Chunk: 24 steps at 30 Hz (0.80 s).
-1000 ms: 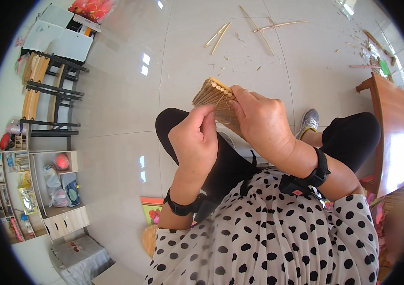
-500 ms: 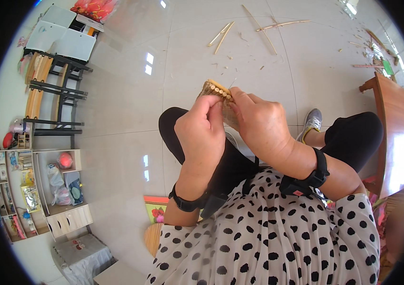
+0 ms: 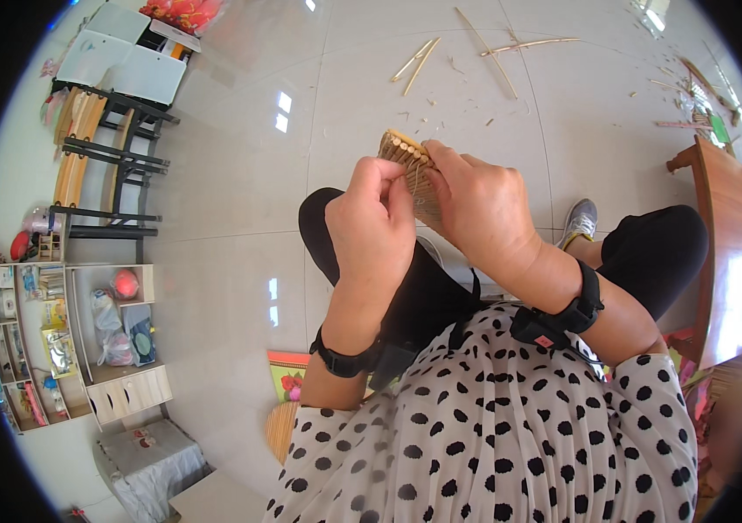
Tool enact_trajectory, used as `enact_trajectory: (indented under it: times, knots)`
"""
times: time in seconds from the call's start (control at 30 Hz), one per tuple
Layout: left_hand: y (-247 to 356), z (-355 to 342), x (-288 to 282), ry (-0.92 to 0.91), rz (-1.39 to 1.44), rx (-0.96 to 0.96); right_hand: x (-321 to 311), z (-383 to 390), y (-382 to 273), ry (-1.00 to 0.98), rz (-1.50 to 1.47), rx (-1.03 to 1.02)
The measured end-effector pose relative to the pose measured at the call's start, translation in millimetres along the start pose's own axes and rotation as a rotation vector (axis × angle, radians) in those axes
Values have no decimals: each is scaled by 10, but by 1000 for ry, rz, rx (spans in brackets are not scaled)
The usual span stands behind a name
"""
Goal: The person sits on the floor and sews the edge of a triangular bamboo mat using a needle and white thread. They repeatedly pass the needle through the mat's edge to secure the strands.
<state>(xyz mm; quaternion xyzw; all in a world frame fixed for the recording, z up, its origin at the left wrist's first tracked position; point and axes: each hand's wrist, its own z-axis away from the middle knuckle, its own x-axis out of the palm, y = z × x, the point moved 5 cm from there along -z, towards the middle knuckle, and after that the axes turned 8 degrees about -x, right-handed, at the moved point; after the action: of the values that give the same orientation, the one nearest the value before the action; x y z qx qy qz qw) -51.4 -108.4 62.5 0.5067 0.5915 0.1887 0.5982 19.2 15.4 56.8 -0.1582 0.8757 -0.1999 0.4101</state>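
Observation:
A flat mat of thin brown sticks with pale cut ends along its upper edge and a yellow strip there is held up above my lap in the middle of the view. My right hand grips it along its right side, thumb on the face. My left hand is closed at its left side, fingertips pinched just below the cut ends, where a thin string shows; whether they hold the string is hard to make out.
Loose sticks and scraps lie on the tiled floor ahead. A wooden bench stands at my right. Folded black-legged furniture and a cluttered shelf unit are at my left. A grey-covered box is at the lower left.
My left hand has moved up and right onto the face of the sticks, its fingertips now nearer the cut ends. My right hand keeps its grip, with the mat slightly higher.

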Motion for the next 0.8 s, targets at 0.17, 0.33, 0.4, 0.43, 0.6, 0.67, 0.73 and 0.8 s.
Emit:
enact_trajectory:
  times: [0.17, 0.33, 0.4, 0.43, 0.6, 0.67, 0.73, 0.8]
  knots:
    - [23, 0, 24, 20, 38, -26, -19, -12, -3, 10, -14, 1]
    - [13, -21, 66, 24, 52, -49, 1, -2, 32, -53, 35, 51]
    - [24, -37, 75, 51, 63, -47, 3, -6, 10, -46, 16, 33]
    - [30, -42, 76, 65, 69, -47, 4, -4, -16, -33, 1, 11]
    - [91, -59, 96, 94, 68, -75, 13, -2, -34, -21, 2, -19]
    - [114, -60, 104, 97, 43, -87, 15, 5, -42, -22, 3, -11]
    - [113, -65, 119, 86, -12, -90, 17, 12, -56, -30, 26, -10]
    - [145, -57, 124, 97, -84, -53, 18, 18, -78, -33, 45, -10]
